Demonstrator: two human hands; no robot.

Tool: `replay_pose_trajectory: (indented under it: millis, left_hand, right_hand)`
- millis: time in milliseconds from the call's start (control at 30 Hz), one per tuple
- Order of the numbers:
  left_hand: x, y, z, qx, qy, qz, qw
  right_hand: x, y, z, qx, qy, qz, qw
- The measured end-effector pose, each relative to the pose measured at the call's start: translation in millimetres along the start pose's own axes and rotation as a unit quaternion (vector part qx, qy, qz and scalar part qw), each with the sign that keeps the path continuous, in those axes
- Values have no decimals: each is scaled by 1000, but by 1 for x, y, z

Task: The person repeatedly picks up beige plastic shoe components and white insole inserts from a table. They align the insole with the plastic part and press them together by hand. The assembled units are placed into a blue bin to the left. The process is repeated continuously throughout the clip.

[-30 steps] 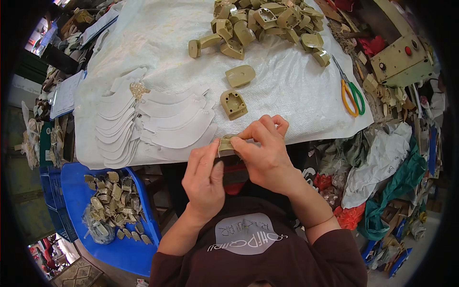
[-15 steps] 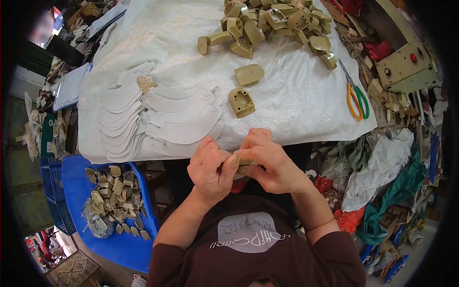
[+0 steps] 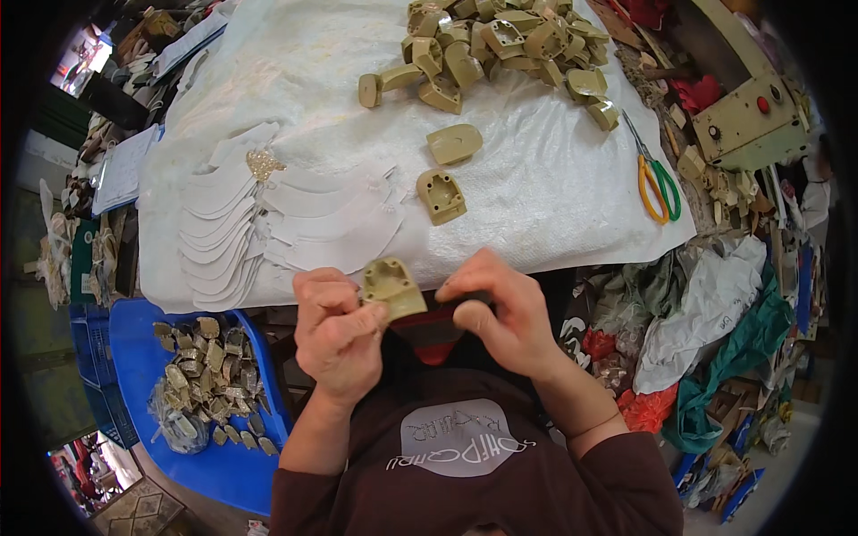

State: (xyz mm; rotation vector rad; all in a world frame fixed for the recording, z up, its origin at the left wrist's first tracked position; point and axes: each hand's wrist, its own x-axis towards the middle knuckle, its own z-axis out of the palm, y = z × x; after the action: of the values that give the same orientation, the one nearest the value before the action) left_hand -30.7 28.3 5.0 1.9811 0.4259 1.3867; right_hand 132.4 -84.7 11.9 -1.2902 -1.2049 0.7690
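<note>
Both hands have parted: left hand (image 3: 335, 335) fingers pinch the tan heel block (image 3: 393, 288), right hand (image 3: 500, 313) curled.

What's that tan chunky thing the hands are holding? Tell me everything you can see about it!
The tan block looks like moulded plastic, rounded at one end and flat at the other. Its hollow side faces up, showing small round holes. It tilts a little, just off the near edge of the white-covered table. The left hand pinches it from below; the right hand is close by, its touch unclear.
</note>
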Motion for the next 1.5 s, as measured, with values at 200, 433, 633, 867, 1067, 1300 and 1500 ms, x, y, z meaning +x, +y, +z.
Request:
replay_pose_trajectory:
  millis: [200, 433, 633, 867, 1067, 1300, 1500]
  left_hand:
    - [-5, 13, 17, -120, -51, 5, 991]
    - [-2, 16, 22, 82, -101, 100, 986]
    - [4, 27, 28, 209, -128, 120, 962]
    - [2, 16, 22, 144, -149, 39, 978]
    - [-4, 9, 21, -108, -164, -15, 980]
    - [-8, 8, 20, -32, -174, -22, 984]
    - [-10, 25, 32, -237, -13, -274, 932]
  right_hand:
    - [-9, -2, 23, 382, 147, 140, 901]
    - [-18, -8, 19, 360, 125, 129, 916]
    - [-13, -13, 26, 217, 120, 146, 958]
    - [4, 6, 2, 4, 19, 10, 1000]
    - [16, 10, -28, 167, -128, 143, 967]
    - [17, 10, -17, 137, -87, 181, 970]
    - [10, 15, -10, 179, -20, 39, 983]
